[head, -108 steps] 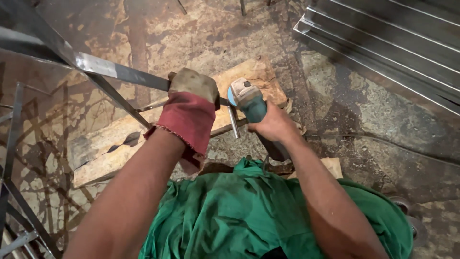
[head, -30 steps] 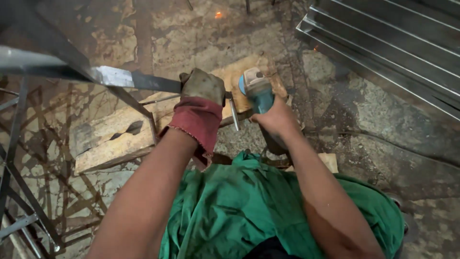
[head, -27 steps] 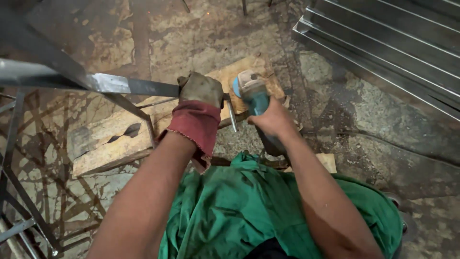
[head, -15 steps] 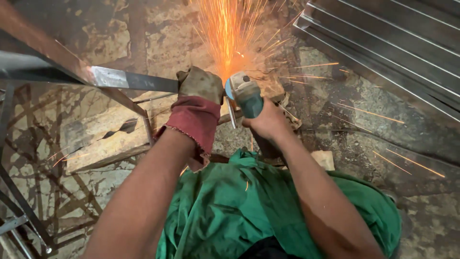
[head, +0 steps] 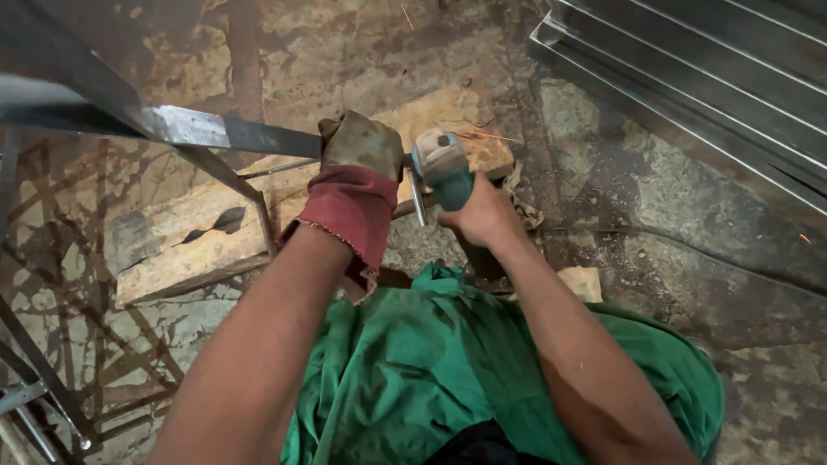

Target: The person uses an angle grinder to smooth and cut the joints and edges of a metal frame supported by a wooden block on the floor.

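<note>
On the stained concrete floor [head: 655, 215] lies one pale wooden block [head: 198, 241], and one flat steel bar [head: 198, 131] runs from the upper left edge of the floor across the block's top. One left hand [head: 360, 164], in a worn glove with a red cuff, is closed around the bar at its right end, over the block's upper right corner. One right hand [head: 482, 211], bare, is wrapped around the body of one teal angle grinder [head: 441, 164], which stands just beside the gloved hand with its disc at the bar's end. The bar is dark grey with a bright, bare-metal patch near its left part; whether its cut end is finished cannot be told. Several long steel sections [head: 689, 69] are stacked at the floor's upper right corner. Thin dark rods of a frame [head: 43, 379] stand along the left edge. Green cloth [head: 413, 370] covers the person's lap.
</note>
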